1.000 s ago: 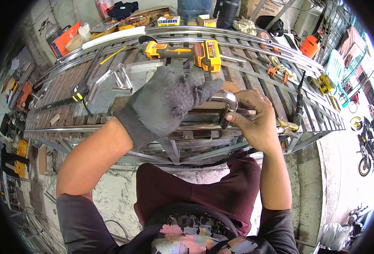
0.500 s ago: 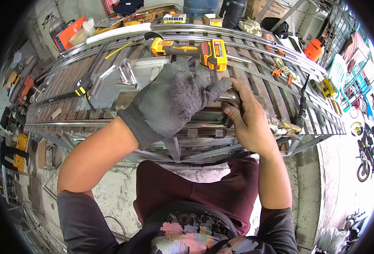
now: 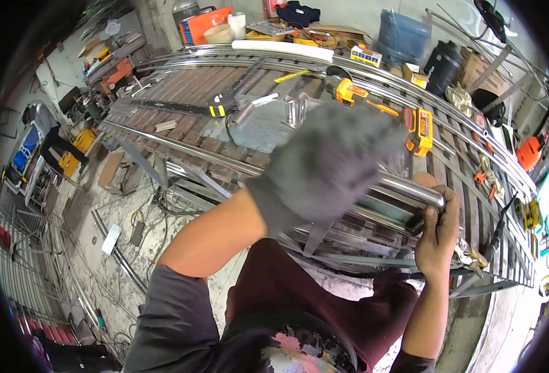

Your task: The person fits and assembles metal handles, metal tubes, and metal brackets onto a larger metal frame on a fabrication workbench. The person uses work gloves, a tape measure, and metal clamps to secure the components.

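Observation:
My right hand [image 3: 439, 239], bare, is closed around the end of a shiny round steel tube [image 3: 411, 189], thumb on the near side and fingers over the far side. Just below the tube is a flat metal piece with a dark, reflective face [image 3: 391, 209]. My left hand [image 3: 330, 171], in a dark grey work glove, hangs over the tube's left part and hides it. Motion smears its fingers, so their grip does not show. Beyond the glove lies a yellow-and-black cordless angle grinder [image 3: 419, 132], partly covered by it. Short bent steel tubes [image 3: 296, 110] rest on a grey plate [image 3: 240, 132].
The slatted metal bench [image 3: 181, 84] carries long steel tubes [image 3: 190, 149], a black square [image 3: 169, 107], a tape measure [image 3: 220, 104] and orange clamps [image 3: 481, 179]. Boxes and a blue container [image 3: 403, 38] stand behind. At far left another person [image 3: 54, 137] bends over. Cables [image 3: 141, 230] lie on the floor.
The view has swung left, so the bench appears shifted right. My left glove has moved away from my right hand's fingertips, baring more of the tube's end. My right hand still grips there.

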A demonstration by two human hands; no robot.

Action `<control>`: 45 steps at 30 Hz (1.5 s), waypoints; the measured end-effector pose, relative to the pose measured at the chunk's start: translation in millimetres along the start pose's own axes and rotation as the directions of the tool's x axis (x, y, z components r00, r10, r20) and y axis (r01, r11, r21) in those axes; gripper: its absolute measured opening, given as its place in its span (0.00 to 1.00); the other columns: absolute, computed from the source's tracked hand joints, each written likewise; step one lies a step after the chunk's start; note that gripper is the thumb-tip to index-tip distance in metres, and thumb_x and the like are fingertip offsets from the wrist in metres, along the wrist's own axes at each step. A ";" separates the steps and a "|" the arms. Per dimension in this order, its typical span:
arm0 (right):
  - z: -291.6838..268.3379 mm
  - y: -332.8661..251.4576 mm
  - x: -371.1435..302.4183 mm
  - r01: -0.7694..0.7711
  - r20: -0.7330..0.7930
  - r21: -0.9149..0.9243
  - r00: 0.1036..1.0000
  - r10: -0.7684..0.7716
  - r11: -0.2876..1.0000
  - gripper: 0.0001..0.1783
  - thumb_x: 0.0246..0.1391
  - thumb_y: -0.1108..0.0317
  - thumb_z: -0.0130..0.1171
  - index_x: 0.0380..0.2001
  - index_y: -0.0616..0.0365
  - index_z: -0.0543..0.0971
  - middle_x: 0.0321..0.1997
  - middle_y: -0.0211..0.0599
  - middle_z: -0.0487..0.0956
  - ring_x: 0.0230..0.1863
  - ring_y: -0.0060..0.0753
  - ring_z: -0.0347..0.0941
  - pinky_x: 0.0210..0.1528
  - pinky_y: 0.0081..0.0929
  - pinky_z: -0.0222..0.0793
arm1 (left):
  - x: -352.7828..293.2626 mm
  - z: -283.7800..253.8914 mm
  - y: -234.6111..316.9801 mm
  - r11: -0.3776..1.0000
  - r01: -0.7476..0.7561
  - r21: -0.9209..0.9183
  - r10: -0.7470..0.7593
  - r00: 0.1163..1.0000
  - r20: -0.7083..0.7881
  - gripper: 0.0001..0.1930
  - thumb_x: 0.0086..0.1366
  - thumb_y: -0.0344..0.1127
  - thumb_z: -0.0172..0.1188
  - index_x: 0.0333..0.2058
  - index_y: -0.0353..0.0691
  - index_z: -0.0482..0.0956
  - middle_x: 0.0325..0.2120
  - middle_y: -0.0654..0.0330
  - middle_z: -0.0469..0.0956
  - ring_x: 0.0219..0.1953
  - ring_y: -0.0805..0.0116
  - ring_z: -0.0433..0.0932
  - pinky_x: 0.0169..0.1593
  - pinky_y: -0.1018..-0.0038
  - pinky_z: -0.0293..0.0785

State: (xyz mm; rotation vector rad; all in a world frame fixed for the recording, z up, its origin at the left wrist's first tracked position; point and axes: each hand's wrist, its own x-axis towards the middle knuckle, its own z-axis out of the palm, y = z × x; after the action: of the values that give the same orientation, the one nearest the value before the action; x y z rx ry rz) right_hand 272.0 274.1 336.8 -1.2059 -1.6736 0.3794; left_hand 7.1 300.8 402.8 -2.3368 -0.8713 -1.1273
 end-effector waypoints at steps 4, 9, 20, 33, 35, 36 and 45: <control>3.7 5.5 -1.3 -0.019 -0.009 -0.019 1.000 0.019 1.000 0.16 0.65 0.81 0.51 0.54 0.63 0.73 0.49 0.45 0.76 0.50 0.42 0.73 0.58 0.32 0.67 | -24.4 -39.0 -75.3 0.919 0.393 0.040 -0.395 0.916 0.075 0.21 0.66 0.32 0.58 0.57 0.47 0.82 0.48 0.50 0.84 0.46 0.50 0.82 0.54 0.58 0.77; 9.0 11.4 1.6 0.090 -0.026 -0.099 0.995 -0.093 0.991 0.13 0.72 0.78 0.47 0.56 0.62 0.71 0.40 0.31 0.73 0.38 0.23 0.67 0.45 0.22 0.66 | -56.5 -10.7 -137.5 0.943 0.323 0.082 -0.319 0.803 0.504 0.19 0.67 0.32 0.57 0.55 0.52 0.85 0.44 0.51 0.85 0.45 0.49 0.84 0.50 0.59 0.79; 12.0 5.6 1.6 0.050 -0.054 -0.052 0.997 -0.053 0.997 0.13 0.70 0.79 0.47 0.55 0.62 0.72 0.43 0.34 0.74 0.37 0.24 0.69 0.45 0.22 0.68 | -45.9 38.1 -175.0 0.986 0.051 0.159 -0.156 0.618 0.771 0.19 0.65 0.37 0.63 0.54 0.61 0.86 0.43 0.54 0.85 0.45 0.50 0.83 0.50 0.56 0.77; 10.0 6.8 2.8 0.167 -0.053 -0.102 0.984 -0.173 0.981 0.13 0.71 0.76 0.47 0.55 0.62 0.72 0.39 0.33 0.73 0.38 0.24 0.66 0.45 0.21 0.64 | -48.9 -57.2 -93.6 0.844 0.314 -0.435 -0.284 0.949 0.135 0.22 0.66 0.32 0.67 0.58 0.38 0.80 0.44 0.65 0.82 0.45 0.75 0.78 0.50 0.75 0.76; 10.1 8.9 1.7 0.132 -0.093 -0.089 0.986 -0.140 0.987 0.14 0.71 0.77 0.47 0.57 0.63 0.72 0.41 0.32 0.74 0.38 0.24 0.66 0.46 0.21 0.65 | -55.4 -50.2 -61.5 0.569 0.592 -0.570 -0.543 0.792 0.280 0.20 0.66 0.31 0.68 0.56 0.38 0.81 0.41 0.66 0.80 0.44 0.77 0.77 0.48 0.77 0.77; 10.8 11.3 4.1 0.155 -0.093 -0.089 0.982 -0.163 0.984 0.14 0.72 0.76 0.48 0.58 0.63 0.72 0.42 0.31 0.75 0.39 0.22 0.67 0.46 0.21 0.65 | -61.0 -45.2 -56.0 0.477 0.626 -0.617 -0.569 0.755 0.326 0.18 0.66 0.31 0.68 0.54 0.37 0.82 0.40 0.66 0.79 0.43 0.77 0.78 0.47 0.77 0.77; 9.1 26.5 -1.8 0.037 -0.060 -0.050 0.997 -0.040 0.998 0.18 0.74 0.73 0.49 0.63 0.64 0.70 0.41 0.29 0.75 0.39 0.18 0.67 0.45 0.20 0.67 | -73.1 -28.8 -47.9 0.994 0.066 -0.085 -0.052 0.986 0.155 0.13 0.57 0.37 0.74 0.42 0.45 0.89 0.41 0.56 0.83 0.41 0.57 0.83 0.44 0.66 0.80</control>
State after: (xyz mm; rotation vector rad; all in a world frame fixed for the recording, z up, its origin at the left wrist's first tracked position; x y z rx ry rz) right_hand 278.4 287.1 312.7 -1.2078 -1.6588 0.2768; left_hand -76.6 292.3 365.4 -2.5136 -0.9684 -1.0410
